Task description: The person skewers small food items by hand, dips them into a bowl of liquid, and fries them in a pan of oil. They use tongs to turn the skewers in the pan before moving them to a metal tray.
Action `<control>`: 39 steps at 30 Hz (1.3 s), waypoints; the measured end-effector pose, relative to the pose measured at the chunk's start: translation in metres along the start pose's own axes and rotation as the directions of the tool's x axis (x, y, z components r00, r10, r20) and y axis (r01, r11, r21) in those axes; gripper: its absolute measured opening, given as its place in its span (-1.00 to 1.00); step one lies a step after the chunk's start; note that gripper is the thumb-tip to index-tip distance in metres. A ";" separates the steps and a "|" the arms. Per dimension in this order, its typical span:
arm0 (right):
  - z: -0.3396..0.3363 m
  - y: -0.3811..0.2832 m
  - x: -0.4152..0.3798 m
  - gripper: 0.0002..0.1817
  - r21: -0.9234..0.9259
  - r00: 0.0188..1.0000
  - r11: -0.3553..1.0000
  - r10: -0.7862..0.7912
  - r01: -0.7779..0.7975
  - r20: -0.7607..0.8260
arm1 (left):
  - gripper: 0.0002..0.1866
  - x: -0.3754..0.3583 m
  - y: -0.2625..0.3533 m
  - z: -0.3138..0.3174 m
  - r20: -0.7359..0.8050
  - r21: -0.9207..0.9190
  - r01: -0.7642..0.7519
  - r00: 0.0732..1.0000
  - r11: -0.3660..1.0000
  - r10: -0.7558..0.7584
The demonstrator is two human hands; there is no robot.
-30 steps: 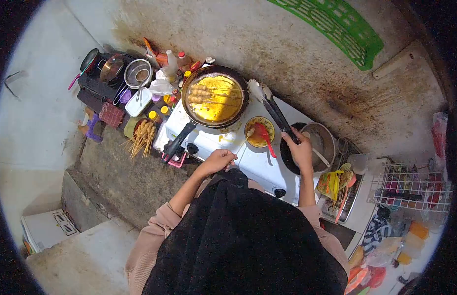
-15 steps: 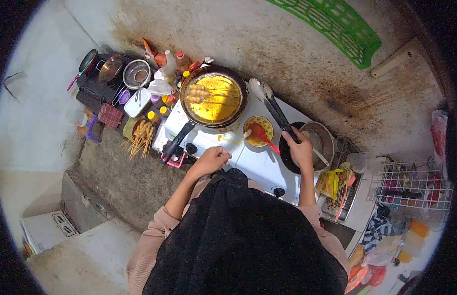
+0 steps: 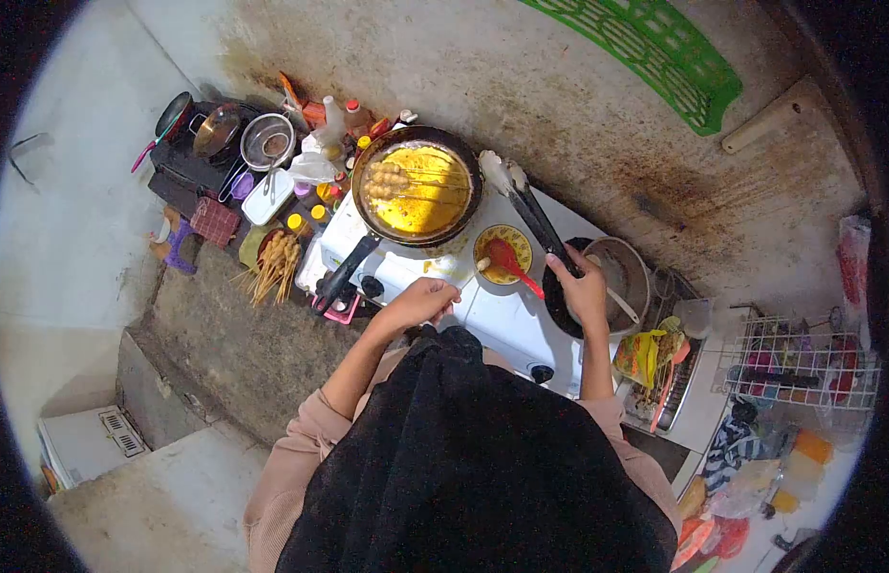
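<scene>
now: right hand (image 3: 583,286) grips tongs (image 3: 532,212) at the rear end, over the stove (image 3: 506,320); stiff, light, likely greasy. left hand (image 3: 420,301) pinches a thin skewer (image 3: 471,272); brittle, hold mid-stick.

Dim, soft light; fisheye warp, black vignette corners

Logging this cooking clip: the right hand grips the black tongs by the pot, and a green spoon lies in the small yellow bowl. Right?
Not quite. In the head view the spoon in the small yellow bowl is red, not green. The rest holds: the right hand grips the black tongs by the pot.
</scene>
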State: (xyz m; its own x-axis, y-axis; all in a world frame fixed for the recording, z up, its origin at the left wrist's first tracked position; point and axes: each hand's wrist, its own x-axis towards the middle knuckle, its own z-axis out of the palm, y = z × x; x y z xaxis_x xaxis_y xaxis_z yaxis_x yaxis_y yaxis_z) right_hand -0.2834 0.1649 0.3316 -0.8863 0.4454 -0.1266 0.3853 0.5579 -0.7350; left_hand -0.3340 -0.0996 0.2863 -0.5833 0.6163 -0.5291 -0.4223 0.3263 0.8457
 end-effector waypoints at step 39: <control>-0.002 -0.021 -0.007 -0.38 0.022 0.999 0.999 -0.026 0.025 0.042 | -0.71 0.004 0.003 0.005 -0.162 0.750 -0.087 0.937 0.656 0.310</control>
State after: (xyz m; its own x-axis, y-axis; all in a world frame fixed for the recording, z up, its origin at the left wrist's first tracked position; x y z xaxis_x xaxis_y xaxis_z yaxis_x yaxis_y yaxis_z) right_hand -0.2844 0.1513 0.3488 -0.9059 0.4013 -0.1351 0.3574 0.5537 -0.7522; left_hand -0.3335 -0.0928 0.2871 -0.7900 0.5620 -0.2450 0.2937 0.6977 0.6534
